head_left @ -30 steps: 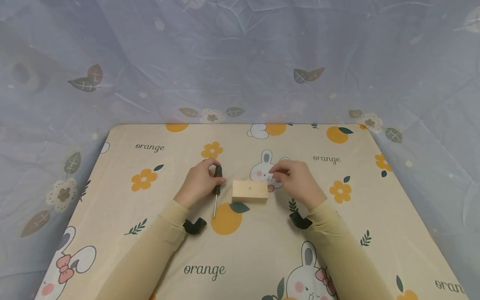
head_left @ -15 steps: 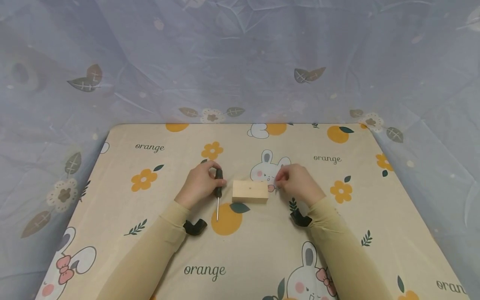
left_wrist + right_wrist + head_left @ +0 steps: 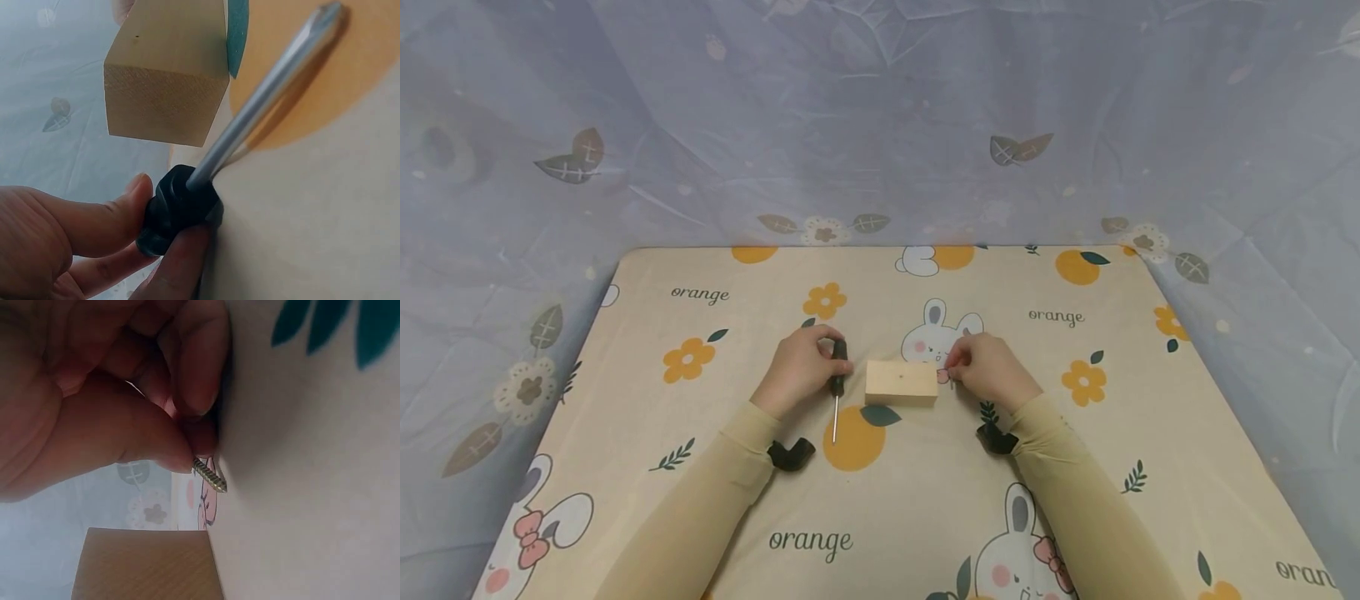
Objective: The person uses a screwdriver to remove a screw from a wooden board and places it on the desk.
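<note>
My left hand (image 3: pixel 797 367) holds a screwdriver by its black handle (image 3: pixel 178 209), thumb on one side and fingers on the other. The screwdriver's metal shaft (image 3: pixel 250 109) points toward me, close above the cloth. Between thumb and fingertips my right hand (image 3: pixel 992 371) pinches a screw (image 3: pixel 210 475); its threaded, pointed end sticks out and its head is hidden. Between the two hands lies a pale wooden block (image 3: pixel 901 382) with a small dark hole in its top face. The right hand is just right of the block, apart from it.
A cream cloth (image 3: pixel 925 517) printed with oranges, flowers and rabbits covers the table. Behind and at both sides hangs a grey-blue patterned curtain (image 3: pixel 880 125). Black wrist devices (image 3: pixel 792 454) sit at both cuffs.
The right hand's fingers have drawn together and dropped slightly beside the block, with the screw now showing between them. The screwdriver's tip has swung a little to the right; the block stays put.
</note>
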A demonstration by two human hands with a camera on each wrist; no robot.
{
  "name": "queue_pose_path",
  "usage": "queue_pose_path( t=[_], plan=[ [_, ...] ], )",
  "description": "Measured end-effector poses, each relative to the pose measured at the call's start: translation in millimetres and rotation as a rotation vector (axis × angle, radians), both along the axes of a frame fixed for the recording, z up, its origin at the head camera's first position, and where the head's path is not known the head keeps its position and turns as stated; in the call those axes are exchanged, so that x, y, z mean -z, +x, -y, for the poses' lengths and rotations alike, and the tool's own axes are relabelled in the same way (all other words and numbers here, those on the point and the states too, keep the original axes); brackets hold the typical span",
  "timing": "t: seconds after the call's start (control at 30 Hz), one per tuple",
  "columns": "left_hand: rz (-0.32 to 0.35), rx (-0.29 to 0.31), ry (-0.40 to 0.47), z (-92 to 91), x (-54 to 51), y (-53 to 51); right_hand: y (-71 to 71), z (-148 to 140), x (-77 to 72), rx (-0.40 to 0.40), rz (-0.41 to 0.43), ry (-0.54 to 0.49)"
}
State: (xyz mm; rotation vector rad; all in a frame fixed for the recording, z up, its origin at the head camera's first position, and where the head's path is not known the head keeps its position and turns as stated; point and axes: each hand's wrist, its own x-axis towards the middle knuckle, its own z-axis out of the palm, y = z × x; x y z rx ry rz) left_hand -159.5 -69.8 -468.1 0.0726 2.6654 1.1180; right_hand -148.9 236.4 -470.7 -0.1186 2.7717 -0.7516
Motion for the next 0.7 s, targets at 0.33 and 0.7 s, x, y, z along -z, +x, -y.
queue_pose_path(
  t=[0.33,0.7],
  plan=[
    [-0.004,-0.015,0.000,2.8,1.2,-0.6,1.5,3.2,-1.3,0.021,0.011,0.004],
    [0.042,-0.027,0.043,6.0,1.3,-1.6,2.3,3.7,1.3,0.027,-0.004,0.009]
  ],
)
